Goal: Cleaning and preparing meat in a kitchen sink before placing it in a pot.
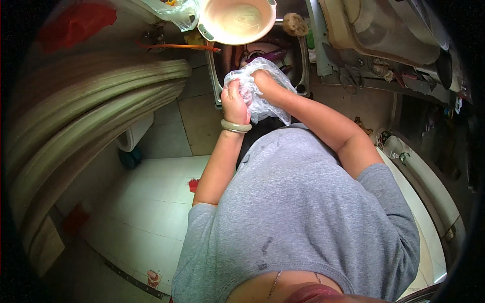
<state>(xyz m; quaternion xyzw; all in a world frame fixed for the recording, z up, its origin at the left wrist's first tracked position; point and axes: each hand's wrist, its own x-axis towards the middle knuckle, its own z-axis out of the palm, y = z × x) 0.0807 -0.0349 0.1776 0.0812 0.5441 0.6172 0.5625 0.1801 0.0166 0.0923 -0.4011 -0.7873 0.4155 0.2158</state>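
Note:
A thin, clear plastic bag (278, 70) is bunched up over the near edge of the sink (214, 76). My left hand (235, 102), below a pale bangle (235, 126), closes round the bag's left side. From the right, my right hand (261, 81) reaches into the bag's folds, which hide its fingers. Something pinkish shows through the film between the hands, too blurred to name. Beyond the bag, a long, glossy purple thing (273, 55), perhaps an eggplant, lies in the sink.
A cream basin (237, 22) sits across the sink's far side. Left of it are another plastic bag (182, 12) and an orange-handled tool (182, 46). A tan scrubber (295, 24) rests at the far right corner. Scissors (351, 78) lie on the right.

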